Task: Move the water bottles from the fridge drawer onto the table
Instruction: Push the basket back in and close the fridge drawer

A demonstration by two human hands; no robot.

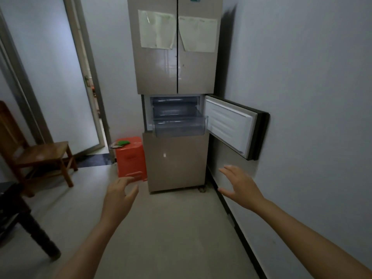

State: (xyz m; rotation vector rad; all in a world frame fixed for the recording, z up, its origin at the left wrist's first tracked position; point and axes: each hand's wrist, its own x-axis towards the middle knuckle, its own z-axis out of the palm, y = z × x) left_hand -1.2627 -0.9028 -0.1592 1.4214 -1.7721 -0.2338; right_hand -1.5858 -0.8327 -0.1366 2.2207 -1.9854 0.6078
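A tall beige fridge (176, 158) stands ahead against the right wall. Its middle compartment door (231, 125) is swung open to the right. A clear plastic drawer (180, 125) is pulled partly out of that compartment; I see no water bottles in it. My left hand (120, 195) is raised in front of the fridge's lower left, fingers apart, holding nothing. My right hand (239, 186) hovers below the open door, fingers spread, also holding nothing. Both hands are well short of the drawer.
An orange plastic stool (130, 160) with a green item on top stands left of the fridge. A wooden chair (40, 156) sits at the left, and a dark table leg (32, 224) shows at the lower left. A doorway (96, 109) opens behind the stool.
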